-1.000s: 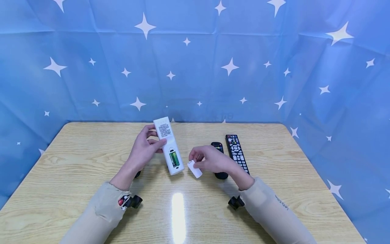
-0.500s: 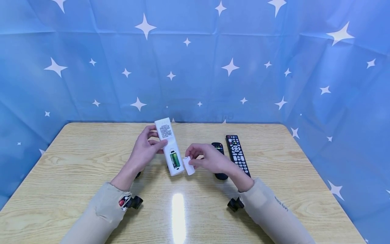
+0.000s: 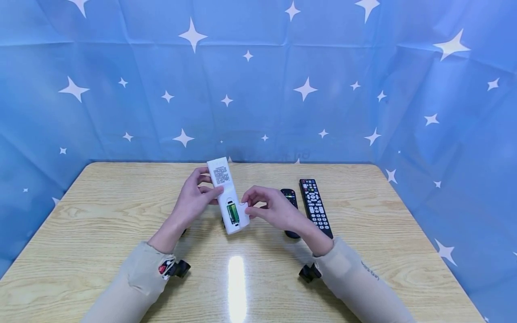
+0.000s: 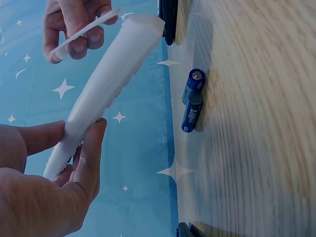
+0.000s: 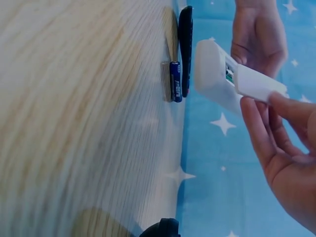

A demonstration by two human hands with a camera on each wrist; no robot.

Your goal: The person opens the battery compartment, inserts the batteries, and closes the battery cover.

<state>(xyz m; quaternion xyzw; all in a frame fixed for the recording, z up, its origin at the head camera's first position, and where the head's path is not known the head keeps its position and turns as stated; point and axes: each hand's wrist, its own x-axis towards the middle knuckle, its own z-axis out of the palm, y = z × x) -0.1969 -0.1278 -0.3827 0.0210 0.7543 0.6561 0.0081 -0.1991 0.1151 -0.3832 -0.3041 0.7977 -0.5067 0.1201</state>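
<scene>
My left hand [image 3: 193, 199] holds a white remote control [image 3: 228, 192], back side up and raised above the table. Its battery compartment is uncovered, and green batteries [image 3: 233, 213] show inside. Between thumb and fingers, my right hand [image 3: 271, 207] pinches the white battery cover [image 3: 244, 214] at the remote's right edge, beside the compartment. From the right wrist view, the cover [image 5: 257, 84] overlaps the remote's lower part at a slant. The left wrist view shows the cover [image 4: 81, 34] edge-on, held at an angle to the remote [image 4: 106, 79].
Two black remotes, a shorter one [image 3: 290, 195] and a longer one [image 3: 315, 204], lie on the wooden table [image 3: 121, 206] to the right. Blue batteries [image 4: 192, 101] lie on the table below the white remote. A blue star-patterned cloth [image 3: 258, 89] hangs behind.
My right hand has moved left with the battery cover, from apart from the white remote up to its right edge. The left hand and remote have shifted very slightly right.
</scene>
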